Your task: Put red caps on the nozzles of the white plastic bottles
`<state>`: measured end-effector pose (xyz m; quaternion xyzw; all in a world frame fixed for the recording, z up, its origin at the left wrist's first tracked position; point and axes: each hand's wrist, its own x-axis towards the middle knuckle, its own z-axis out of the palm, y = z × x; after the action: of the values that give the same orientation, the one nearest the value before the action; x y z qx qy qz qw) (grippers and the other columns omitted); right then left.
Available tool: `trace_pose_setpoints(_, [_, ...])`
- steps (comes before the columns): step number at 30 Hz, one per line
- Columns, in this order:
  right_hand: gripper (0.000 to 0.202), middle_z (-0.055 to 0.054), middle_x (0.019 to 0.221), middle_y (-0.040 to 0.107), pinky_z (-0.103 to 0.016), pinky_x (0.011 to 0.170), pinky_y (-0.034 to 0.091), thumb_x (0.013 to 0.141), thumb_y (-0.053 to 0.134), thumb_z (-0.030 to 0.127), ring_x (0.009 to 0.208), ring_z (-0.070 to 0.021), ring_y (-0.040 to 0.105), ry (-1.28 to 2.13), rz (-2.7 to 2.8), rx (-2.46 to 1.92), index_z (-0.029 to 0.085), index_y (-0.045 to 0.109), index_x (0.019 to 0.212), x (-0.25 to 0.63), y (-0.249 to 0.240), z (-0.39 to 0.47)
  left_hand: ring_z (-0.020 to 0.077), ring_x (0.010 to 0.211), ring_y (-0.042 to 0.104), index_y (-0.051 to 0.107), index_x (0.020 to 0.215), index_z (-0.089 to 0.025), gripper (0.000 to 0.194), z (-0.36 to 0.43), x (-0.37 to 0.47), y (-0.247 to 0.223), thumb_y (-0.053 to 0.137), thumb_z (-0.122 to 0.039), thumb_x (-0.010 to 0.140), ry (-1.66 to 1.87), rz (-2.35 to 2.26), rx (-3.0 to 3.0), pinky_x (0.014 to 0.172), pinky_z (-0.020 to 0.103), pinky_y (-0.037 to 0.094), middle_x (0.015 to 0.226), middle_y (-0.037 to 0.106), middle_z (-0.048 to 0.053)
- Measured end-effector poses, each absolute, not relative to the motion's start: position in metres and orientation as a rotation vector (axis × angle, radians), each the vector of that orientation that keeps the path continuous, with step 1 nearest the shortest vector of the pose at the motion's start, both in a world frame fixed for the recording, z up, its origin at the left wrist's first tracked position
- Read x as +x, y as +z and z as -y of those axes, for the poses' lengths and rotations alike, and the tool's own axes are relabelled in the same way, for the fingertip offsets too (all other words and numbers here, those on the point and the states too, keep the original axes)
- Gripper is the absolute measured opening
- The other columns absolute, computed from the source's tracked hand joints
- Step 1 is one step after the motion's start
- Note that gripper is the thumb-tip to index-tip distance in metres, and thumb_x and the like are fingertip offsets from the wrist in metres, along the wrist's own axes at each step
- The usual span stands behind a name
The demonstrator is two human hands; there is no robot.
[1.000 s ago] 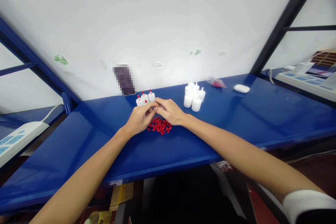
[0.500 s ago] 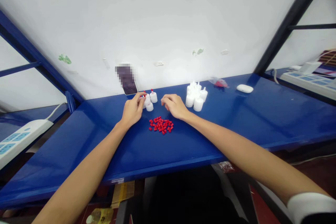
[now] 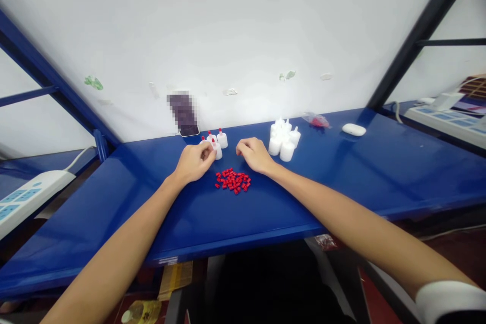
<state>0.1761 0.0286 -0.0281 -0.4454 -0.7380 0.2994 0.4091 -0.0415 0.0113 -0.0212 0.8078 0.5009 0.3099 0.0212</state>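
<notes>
My left hand is closed with thumb and fingers at the side of a small white bottle topped by a red cap. Behind it stand more white bottles with red caps; my fingers partly cover one on the left. My right hand hovers over the table between the two bottle groups, fingers curled in and closed. Whatever they may hold is hidden. A loose pile of small red caps lies in front of and between my hands. Several uncapped white bottles are clustered just right of my right hand.
A phone leans on the wall behind the blue table. Toward the back right are a clear bag with red contents and a white oval case. Power strips sit beyond the uprights.
My left hand has come down and slightly nearer, its fingers now at the front bottle, whose red cap shows. My right hand has shifted slightly right, its fingers curled further in.
</notes>
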Motion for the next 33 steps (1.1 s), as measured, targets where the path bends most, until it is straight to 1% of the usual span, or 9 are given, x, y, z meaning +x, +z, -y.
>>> trace_pose_setpoints(2, [0.026, -0.003, 0.065, 0.062, -0.029, 0.068, 0.038, 0.081, 0.044, 0.023, 0.069, -0.0178, 0.057, 0.717, 1.917, -1.134, 0.019, 0.057, 0.059, 0.176, -0.03, -0.031, 0.013, 0.046, 0.049, 0.069, 0.072, -0.018, 0.026, -0.011, -0.043, -0.022, 0.053, -0.032, 0.088, 0.779, -1.559, 2.58, 0.053, 0.026, 0.032, 0.052, 0.056, -0.002])
trace_pose_setpoints(4, [0.022, -0.003, 0.07, 0.064, -0.029, 0.071, 0.04, 0.082, 0.042, 0.02, 0.073, -0.0183, 0.059, 0.725, 1.943, -1.124, 0.019, 0.054, 0.063, 0.176, -0.034, -0.034, 0.0143, 0.046, 0.05, 0.076, 0.082, -0.02, 0.026, -0.013, -0.044, -0.024, 0.053, -0.031, 0.087, 0.684, -1.606, 2.608, 0.052, 0.027, 0.03, 0.052, 0.058, -0.001])
trace_pose_setpoints(7, [0.015, -0.002, 0.079, 0.067, -0.029, 0.076, 0.042, 0.083, 0.041, 0.015, 0.078, -0.0181, 0.061, 0.788, 1.951, -1.088, 0.02, 0.054, 0.082, 0.178, -0.039, -0.037, 0.016, 0.051, 0.056, 0.078, 0.102, -0.02, 0.031, -0.013, -0.044, -0.025, 0.053, -0.033, 0.089, 0.634, -1.655, 2.591, 0.055, 0.026, 0.032, 0.055, 0.062, 0.0])
trace_pose_setpoints(11, [0.028, -0.006, 0.103, 0.07, -0.033, 0.087, 0.045, 0.08, 0.048, 0.009, 0.094, -0.019, 0.063, 0.784, 2.018, -1.042, 0.018, 0.055, 0.105, 0.181, -0.042, -0.041, 0.0135, 0.052, 0.052, 0.077, 0.106, -0.018, 0.032, -0.008, -0.041, -0.023, 0.054, -0.034, 0.09, 0.576, -1.554, 2.549, 0.057, 0.025, 0.034, 0.056, 0.059, -0.001])
trace_pose_setpoints(15, [0.023, -0.009, 0.109, 0.069, -0.035, 0.094, 0.043, 0.083, 0.052, 0.009, 0.1, -0.0208, 0.062, 0.657, 2.144, -1.064, 0.016, 0.066, 0.1, 0.182, -0.042, -0.044, 0.0112, 0.052, 0.048, 0.076, 0.104, -0.017, 0.03, -0.003, -0.035, -0.023, 0.053, -0.033, 0.092, 0.571, -1.33, 2.505, 0.058, 0.024, 0.035, 0.058, 0.059, -0.002])
trace_pose_setpoints(19, [0.025, -0.008, 0.102, 0.068, -0.033, 0.094, 0.042, 0.088, 0.047, 0.009, 0.098, -0.0202, 0.061, 0.603, 2.186, -1.029, 0.016, 0.069, 0.097, 0.18, -0.043, -0.044, 0.013, 0.066, 0.055, 0.077, 0.106, -0.019, 0.033, -0.004, -0.031, -0.024, 0.05, -0.037, 0.097, 0.537, -1.168, 2.545, 0.064, 0.024, 0.04, 0.08, 0.067, 0.003])
trace_pose_setpoints(24, [0.025, -0.006, 0.089, 0.064, -0.031, 0.087, 0.042, 0.087, 0.045, 0.009, 0.088, -0.02, 0.059, 0.53, 2.293, -0.972, 0.016, 0.069, 0.089, 0.18, -0.041, -0.04, 0.0137, 0.07, 0.055, 0.078, 0.108, -0.022, 0.036, -0.007, -0.031, -0.024, 0.051, -0.043, 0.099, 0.477, -1.135, 2.582, 0.066, 0.024, 0.041, 0.084, 0.062, 0.004])
trace_pose_setpoints(29, [0.026, -0.007, 0.089, 0.061, -0.032, 0.088, 0.041, 0.088, 0.041, 0.011, 0.09, -0.0206, 0.058, 0.504, 2.305, -0.94, 0.017, 0.064, 0.077, 0.18, -0.041, -0.038, 0.013, 0.067, 0.053, 0.079, 0.102, -0.022, 0.032, -0.008, -0.029, -0.023, 0.054, -0.042, 0.097, 0.487, -1.148, 2.56, 0.064, 0.024, 0.04, 0.081, 0.062, 0.003])
trace_pose_setpoints(33, [0.02, -0.005, 0.085, 0.059, -0.032, 0.083, 0.039, 0.088, 0.04, 0.015, 0.084, -0.0194, 0.056, 0.519, 2.214, -0.923, 0.018, 0.057, 0.079, 0.181, -0.039, -0.037, 0.0129, 0.066, 0.053, 0.078, 0.097, -0.02, 0.026, -0.007, -0.025, -0.024, 0.059, -0.037, 0.094, 0.542, -1.133, 2.535, 0.064, 0.024, 0.041, 0.08, 0.064, 0.003])
